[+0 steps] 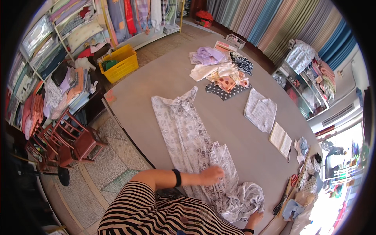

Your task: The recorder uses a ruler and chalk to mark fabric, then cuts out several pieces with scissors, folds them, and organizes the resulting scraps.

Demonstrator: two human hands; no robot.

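Note:
A long piece of pale printed fabric (185, 132) lies over the table, partly spread and wrinkled, its lower right end bunched into a heap (245, 199). Above the lower part of this cloth is my left hand (213, 175), blurred, its fingers curled; whether it touches or holds any cloth does not show. At the right edge of the bunched heap, my right hand (256, 218) has its fingers closed on the fabric. A black band circles each wrist.
Folded pale cloth (261, 108), an open notebook (281, 139) and a pen (289, 155) lie to the right. Garment piles (223, 67) sit at the far end. Red-handled scissors (294, 179) are by the right edge. A yellow crate (120, 63) and wooden chairs (82, 144) stand left.

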